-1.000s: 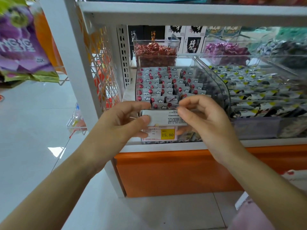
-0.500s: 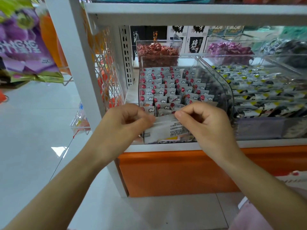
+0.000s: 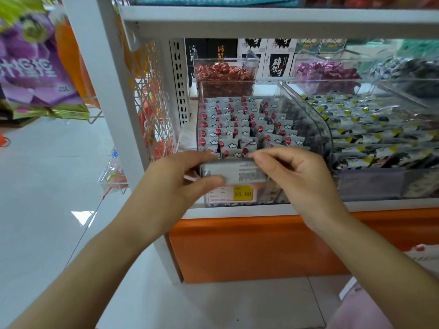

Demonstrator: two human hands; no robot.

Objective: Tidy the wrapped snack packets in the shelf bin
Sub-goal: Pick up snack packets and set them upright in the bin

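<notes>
Packet position, against half a second earlier: raised from a tilt across the bin's front face to level at the bin's front rim; the price label, then covered, is exposed again.

Left hand (image 3: 171,186): grips the left end of the packet, thumb curled under its front face, fingers over its top.

Right hand (image 3: 297,176): pinches the right end of the packet between thumb and forefinger; remaining fingers curled loosely.

Held packet (image 3: 228,172): oblong, grey-white wrapper, printed back panel towards the camera with small dark text at its right half. Held lengthwise along the front rim of the bin, just above the price label. Slightly blurred.

Price label (image 3: 242,194): on the bin's front face, white with a yellow field reading 15.80.

Shelf bin (image 3: 318,129): clear plastic, curved right wall, at the left end of the shelf's front edge.

Stocked packets (image 3: 237,129): grey-white wrappers with red spots and white cloud marks, standing on edge in rows from the bin's front rim to its rear.

Neighbouring bin (image 3: 380,129): to the right, touching; packets marked black and yellow.

Rear bins: red-wrapped sweets (image 3: 223,72), purple-wrapped sweets (image 3: 325,72).

Shelf base (image 3: 261,245): orange panel.
</notes>
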